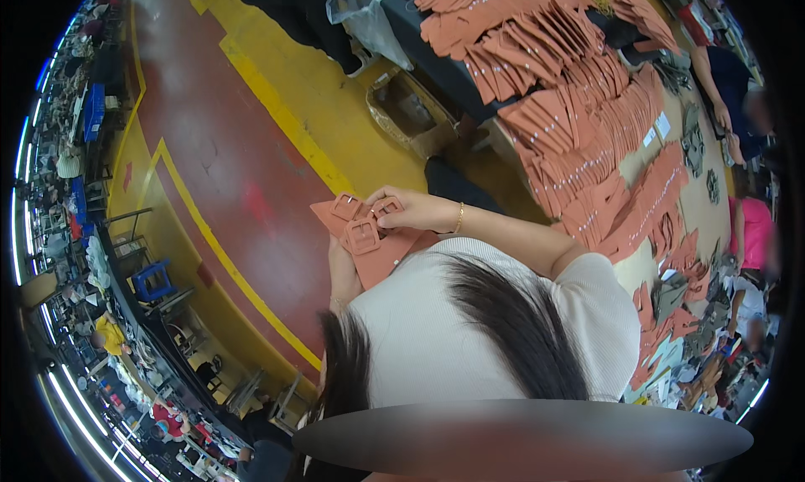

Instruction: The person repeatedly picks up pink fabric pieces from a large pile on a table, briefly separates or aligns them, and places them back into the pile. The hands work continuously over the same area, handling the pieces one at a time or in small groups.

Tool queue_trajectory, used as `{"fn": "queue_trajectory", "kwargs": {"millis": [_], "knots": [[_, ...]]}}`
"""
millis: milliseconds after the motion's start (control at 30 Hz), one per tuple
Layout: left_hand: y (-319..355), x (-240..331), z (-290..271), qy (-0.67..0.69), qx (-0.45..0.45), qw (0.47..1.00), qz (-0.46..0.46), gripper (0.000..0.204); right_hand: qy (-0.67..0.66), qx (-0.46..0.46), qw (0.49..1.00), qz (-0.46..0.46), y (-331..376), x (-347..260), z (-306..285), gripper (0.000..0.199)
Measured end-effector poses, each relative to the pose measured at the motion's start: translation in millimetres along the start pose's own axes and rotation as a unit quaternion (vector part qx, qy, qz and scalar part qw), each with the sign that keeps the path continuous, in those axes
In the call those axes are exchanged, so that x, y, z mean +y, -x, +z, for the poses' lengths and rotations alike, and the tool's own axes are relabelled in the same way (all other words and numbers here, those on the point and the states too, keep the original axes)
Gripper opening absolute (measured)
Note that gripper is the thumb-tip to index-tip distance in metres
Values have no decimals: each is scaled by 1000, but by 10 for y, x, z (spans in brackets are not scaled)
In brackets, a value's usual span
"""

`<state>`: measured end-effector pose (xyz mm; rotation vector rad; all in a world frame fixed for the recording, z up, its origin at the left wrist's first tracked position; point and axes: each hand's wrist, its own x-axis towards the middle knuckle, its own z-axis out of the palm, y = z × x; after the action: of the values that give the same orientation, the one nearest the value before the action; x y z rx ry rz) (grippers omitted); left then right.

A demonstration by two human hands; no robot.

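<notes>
A terracotta leather strap piece (pixel 381 251) with square buckles (pixel 362 236) is held up in front of the chest, left of the counter (pixel 679 201). It is supported from below by the left hand (pixel 342 272), grip curled under it. A buckle is pinched by the right hand (pixel 415 209), fingers pressed together. Stacks of matching straps (pixel 587 121) are fanned across the counter. Small white labels (pixel 656 131) lie beside the stacks. An open cardboard box (pixel 411 111) sits on the yellow floor (pixel 319 96), just left of the counter.
</notes>
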<state>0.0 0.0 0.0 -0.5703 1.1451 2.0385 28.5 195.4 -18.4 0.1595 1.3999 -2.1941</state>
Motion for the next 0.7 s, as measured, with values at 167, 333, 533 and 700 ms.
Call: {"fn": "queue_trajectory", "kwargs": {"millis": [167,333,533,700], "knots": [[-777,208,353,-162,-19,980,116,41,16,34,993,-116,4,-702,-738,42],[-1400,491,682,-425,18,867,259,67,54,180,950,-249,220,-1392,-1714,43],[-1763,694,1187,-545,-41,784,295,52,109,442,839,-299,914,-1898,-2683,44],[-1955,719,1323,-606,-90,762,209,28,71,567,763,-303,1371,-2163,-3688,40]]}}
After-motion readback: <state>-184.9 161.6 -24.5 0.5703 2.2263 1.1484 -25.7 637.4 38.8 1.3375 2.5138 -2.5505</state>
